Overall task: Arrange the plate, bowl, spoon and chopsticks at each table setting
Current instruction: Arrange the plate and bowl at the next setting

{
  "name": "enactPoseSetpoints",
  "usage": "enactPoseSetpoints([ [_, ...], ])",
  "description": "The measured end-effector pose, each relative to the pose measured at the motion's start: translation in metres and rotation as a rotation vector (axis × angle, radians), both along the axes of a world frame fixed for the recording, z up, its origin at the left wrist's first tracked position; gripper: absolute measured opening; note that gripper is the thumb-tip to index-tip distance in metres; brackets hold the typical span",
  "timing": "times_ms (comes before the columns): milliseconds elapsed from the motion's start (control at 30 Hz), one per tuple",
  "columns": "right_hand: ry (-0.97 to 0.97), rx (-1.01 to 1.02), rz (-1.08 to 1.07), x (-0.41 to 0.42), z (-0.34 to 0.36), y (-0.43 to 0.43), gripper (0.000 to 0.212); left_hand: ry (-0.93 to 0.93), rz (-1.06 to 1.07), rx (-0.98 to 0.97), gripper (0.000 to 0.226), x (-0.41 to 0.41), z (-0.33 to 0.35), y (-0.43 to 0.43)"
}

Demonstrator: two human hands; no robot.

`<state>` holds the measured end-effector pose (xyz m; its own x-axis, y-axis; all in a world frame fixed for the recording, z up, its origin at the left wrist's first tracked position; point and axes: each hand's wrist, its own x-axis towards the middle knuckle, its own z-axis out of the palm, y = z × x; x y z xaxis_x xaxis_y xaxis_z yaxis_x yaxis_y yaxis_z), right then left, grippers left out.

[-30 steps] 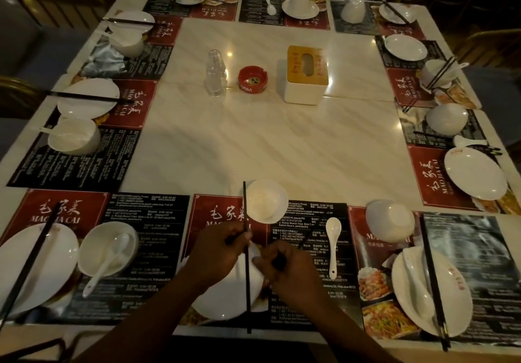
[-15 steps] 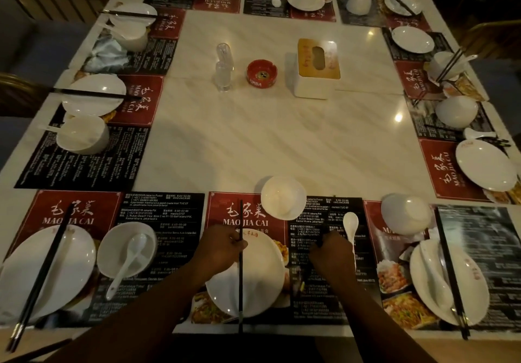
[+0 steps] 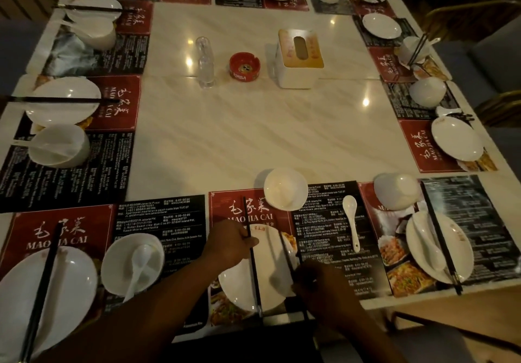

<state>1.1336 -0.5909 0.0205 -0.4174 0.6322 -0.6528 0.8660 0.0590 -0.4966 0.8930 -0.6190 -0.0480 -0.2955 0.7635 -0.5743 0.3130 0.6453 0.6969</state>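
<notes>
Chopsticks are the business here, one in each hand, both over the plate (image 3: 239,286) of the near middle setting. The left hand (image 3: 225,242) pinches the first chopstick (image 3: 255,278) between thumb and forefinger near the plate's far rim. That stick lies nearly straight across the plate, its far tip out on the red placemat (image 3: 225,207). The right hand (image 3: 321,286), at the plate's right edge, seems to have its fingers curled round the near end of the second chopstick (image 3: 286,249), which slants over the plate's right part, apart from the first. The bowl (image 3: 285,189) stands just beyond the plate, a little to the right. The spoon (image 3: 352,221) lies well to the plate's right, touching neither.

To do this step well, I judge, the second stick should be swung parallel to the first and laid close beside it, tips level, both bridging the plate's rims so they cannot roll. Release gently — a nudge would skew the pair. The spoon probably belongs in the bowl, as in the neighbouring bowl (image 3: 118,275) to the plate's left.

Light is poor: the right hand's fingers are lost in shadow, so the exact grip cannot be told. Both forearms partly cover the plate's near rim. Across the bench (image 3: 253,137) from the plate, the far settings are cut off at the frame's top.
</notes>
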Motion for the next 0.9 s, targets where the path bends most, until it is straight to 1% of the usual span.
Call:
enactPoseSetpoints([
  [67,0.017,0.029,-0.005,-0.02,-0.008,-0.009,0.019,0.009,-0.025,0.01,0.015,0.0,0.0,-0.001],
  [133,0.026,0.124,-0.019,-0.04,-0.019,-0.01,0.018,0.022,-0.043,0.018,0.016,-0.003,0.002,-0.003],
  [233,0.019,0.205,-0.047,-0.06,-0.032,-0.007,0.019,0.063,-0.032,0.082,0.013,-0.009,0.008,-0.008],
  [333,0.023,0.236,-0.076,-0.069,-0.038,-0.007,0.018,0.309,-0.048,0.143,0.01,-0.022,0.012,-0.016],
  [400,0.028,0.252,-0.08,-0.071,-0.042,-0.009,0.018,0.362,-0.053,0.164,0.01,-0.031,0.012,-0.022],
  [533,0.041,0.237,-0.121,-0.074,-0.046,-0.015,0.021,0.349,-0.117,0.155,0.018,-0.042,0.008,-0.032],
  [667,0.044,0.24,-0.164,-0.079,-0.046,-0.021,0.04,0.327,-0.14,0.132,0.022,-0.042,0.004,-0.037],
  [733,0.036,0.219,-0.137,-0.08,-0.045,-0.022,0.048,0.328,-0.153,0.119,0.023,-0.042,0.003,-0.039],
  [800,0.04,0.2,-0.132,-0.08,-0.045,-0.021,0.047,0.314,-0.135,0.116,0.027,-0.041,0.003,-0.039],
  [900,0.03,0.179,-0.121,-0.079,-0.044,-0.018,0.039,0.29,-0.118,0.111,0.032,-0.041,0.002,-0.04],
])
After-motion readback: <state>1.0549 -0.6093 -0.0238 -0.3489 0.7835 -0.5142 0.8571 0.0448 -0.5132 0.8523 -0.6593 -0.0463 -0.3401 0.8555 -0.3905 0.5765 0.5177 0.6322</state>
